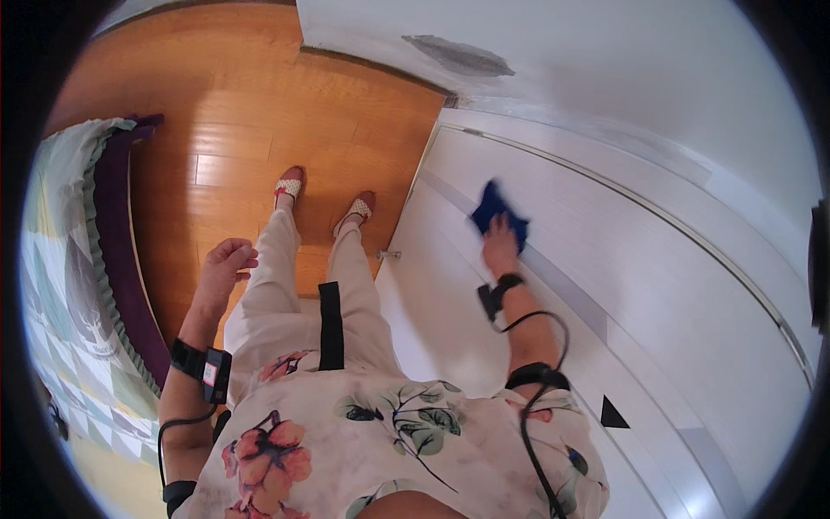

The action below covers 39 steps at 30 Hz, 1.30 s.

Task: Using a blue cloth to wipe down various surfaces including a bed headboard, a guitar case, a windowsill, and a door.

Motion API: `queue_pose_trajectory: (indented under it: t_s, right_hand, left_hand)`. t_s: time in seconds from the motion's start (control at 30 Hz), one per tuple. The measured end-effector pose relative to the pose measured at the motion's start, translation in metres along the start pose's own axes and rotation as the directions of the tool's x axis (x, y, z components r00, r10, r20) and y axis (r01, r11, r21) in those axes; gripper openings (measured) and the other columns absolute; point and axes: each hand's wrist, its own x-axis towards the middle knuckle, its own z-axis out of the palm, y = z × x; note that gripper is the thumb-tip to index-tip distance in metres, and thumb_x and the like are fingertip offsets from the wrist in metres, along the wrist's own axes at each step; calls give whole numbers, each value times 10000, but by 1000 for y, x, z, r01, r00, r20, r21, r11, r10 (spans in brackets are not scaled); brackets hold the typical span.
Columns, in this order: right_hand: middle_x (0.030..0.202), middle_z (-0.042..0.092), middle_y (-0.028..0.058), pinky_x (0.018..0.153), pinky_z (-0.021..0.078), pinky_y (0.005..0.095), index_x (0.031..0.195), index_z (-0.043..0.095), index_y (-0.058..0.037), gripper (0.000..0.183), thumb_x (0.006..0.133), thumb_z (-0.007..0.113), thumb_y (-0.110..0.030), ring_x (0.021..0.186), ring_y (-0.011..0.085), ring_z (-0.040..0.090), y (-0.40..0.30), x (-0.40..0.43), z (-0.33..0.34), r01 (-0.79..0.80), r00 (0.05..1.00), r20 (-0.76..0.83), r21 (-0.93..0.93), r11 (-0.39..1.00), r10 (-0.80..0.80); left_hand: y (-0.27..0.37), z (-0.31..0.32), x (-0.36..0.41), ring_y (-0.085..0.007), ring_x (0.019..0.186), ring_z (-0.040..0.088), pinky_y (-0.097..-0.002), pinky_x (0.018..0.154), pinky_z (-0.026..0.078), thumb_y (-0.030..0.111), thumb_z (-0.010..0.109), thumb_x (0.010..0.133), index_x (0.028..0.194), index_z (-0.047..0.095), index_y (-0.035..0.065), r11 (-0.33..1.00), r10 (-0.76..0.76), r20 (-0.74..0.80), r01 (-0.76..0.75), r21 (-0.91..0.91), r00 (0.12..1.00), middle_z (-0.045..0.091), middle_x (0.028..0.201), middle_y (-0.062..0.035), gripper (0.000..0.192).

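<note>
A dark blue cloth [494,206] lies pressed against a white door panel [570,207] on the right, under the fingers of my right hand [500,248]. The cloth and that hand are slightly blurred. My left hand [227,263] hangs at the left of my legs, its fingers loosely curled, and no object shows in it. Each wrist bears a black strap with a small device and a cable.
A metal door fitting [389,255] sticks out at the panel's edge. A bed with a patterned cover [71,259] stands at the left on the wooden floor [220,117]. The white wall [583,52] at the top has a grey damaged patch [460,57].
</note>
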Motion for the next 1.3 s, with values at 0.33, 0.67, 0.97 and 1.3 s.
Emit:
queue_pose_trajectory:
  t_s: [0.33,0.67,0.97,1.3]
  right_hand:
    - [1204,466,152,1002,244,490,1154,504,-24,382,799,477,-162,1196,335,345,1,15,-9,66,997,-52,150,987,-58]
    - [1236,446,197,968,348,364,1188,442,53,396,825,406,-102,1130,283,462,-78,39,10,-208,974,182,517,830,131]
    - [1198,485,158,761,485,361,1036,553,-33,268,832,436,-161,989,222,554,-66,158,76,-30,992,129,341,940,-16]
    - [1283,425,153,896,403,365,1135,531,-28,369,815,450,-194,1227,355,325,-48,237,79,101,983,-143,-88,991,-113]
  left_hand:
    - [-23,-8,37,-106,785,565,-257,670,427,232,526,845,955,556,79,994,-105,-113,99,-53,988,604,868,-19,191]
    - [-62,-37,52,-114,806,573,-253,681,424,234,538,832,989,555,70,988,-152,-204,150,-26,967,608,876,-22,228]
    - [-104,-41,89,-113,790,574,-260,672,425,247,528,849,971,567,98,990,-133,-270,114,-85,954,607,870,-10,196]
    - [-124,-23,107,-113,807,569,-257,683,424,244,520,858,997,555,75,968,-248,-281,248,-35,927,604,891,-19,222]
